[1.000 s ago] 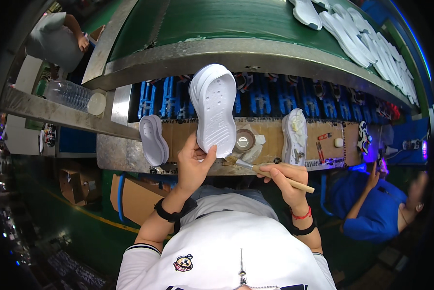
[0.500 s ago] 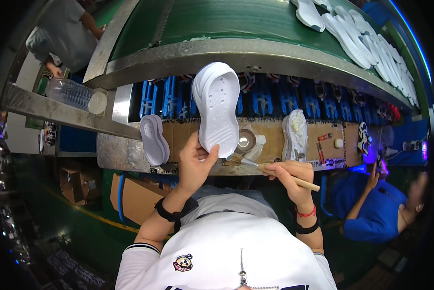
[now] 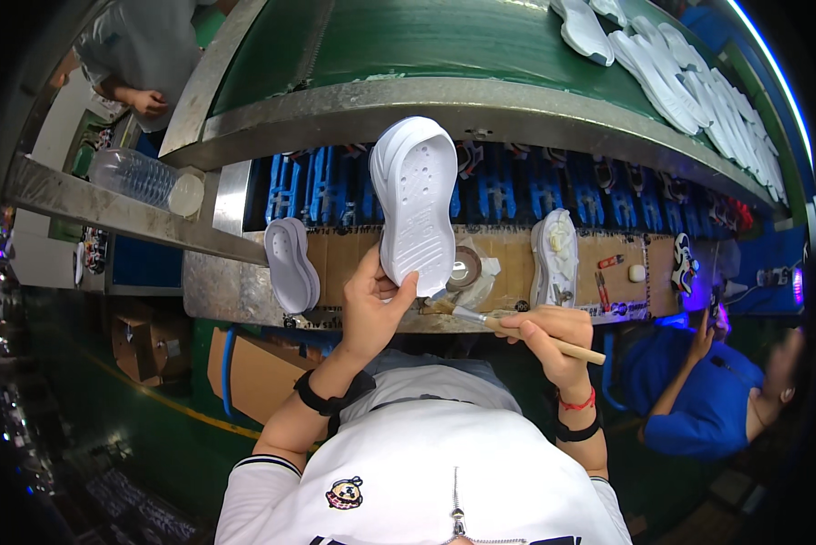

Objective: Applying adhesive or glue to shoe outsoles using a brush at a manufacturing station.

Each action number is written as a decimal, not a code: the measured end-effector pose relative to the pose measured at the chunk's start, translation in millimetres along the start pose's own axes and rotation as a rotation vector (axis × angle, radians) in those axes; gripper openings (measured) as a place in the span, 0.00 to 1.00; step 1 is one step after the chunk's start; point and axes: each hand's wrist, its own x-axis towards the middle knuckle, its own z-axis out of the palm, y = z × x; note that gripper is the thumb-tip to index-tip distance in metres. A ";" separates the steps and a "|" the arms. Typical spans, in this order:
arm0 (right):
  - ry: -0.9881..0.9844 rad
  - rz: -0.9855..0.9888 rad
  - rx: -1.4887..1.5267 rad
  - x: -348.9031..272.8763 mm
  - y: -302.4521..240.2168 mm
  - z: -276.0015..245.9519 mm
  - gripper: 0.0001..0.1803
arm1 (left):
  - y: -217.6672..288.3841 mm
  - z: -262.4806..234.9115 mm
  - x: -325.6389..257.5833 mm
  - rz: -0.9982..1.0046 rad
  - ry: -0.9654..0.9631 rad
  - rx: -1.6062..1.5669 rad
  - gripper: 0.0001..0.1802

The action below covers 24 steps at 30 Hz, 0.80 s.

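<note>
The left hand (image 3: 371, 304) stays clamped on the white sole (image 3: 417, 200), while the right hand (image 3: 548, 336), gripping the brush (image 3: 517, 327), has drawn back below it.

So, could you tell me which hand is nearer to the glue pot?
Right. The right hand holds a brush just below the glue pot; the left hand grips the sole beside it.

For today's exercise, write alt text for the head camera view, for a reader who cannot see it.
A person's left hand holds up a white shoe sole while the right hand points a wooden-handled brush at its lower end, over a cardboard-covered bench beside a green conveyor.
</note>
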 end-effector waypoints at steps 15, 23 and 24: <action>0.033 0.007 -0.069 0.0 -1.5 -5.9 0.10 | 0.7 6.5 2.1 0.012 -0.021 -0.010 0.23; 0.104 0.009 -0.002 -2.5 4.6 -8.3 0.11 | 0.8 14.2 8.9 0.028 -0.036 -0.018 0.23; 0.190 0.045 0.029 -0.2 -0.5 -5.9 0.09 | 3.6 16.6 9.8 0.006 -0.038 -0.026 0.23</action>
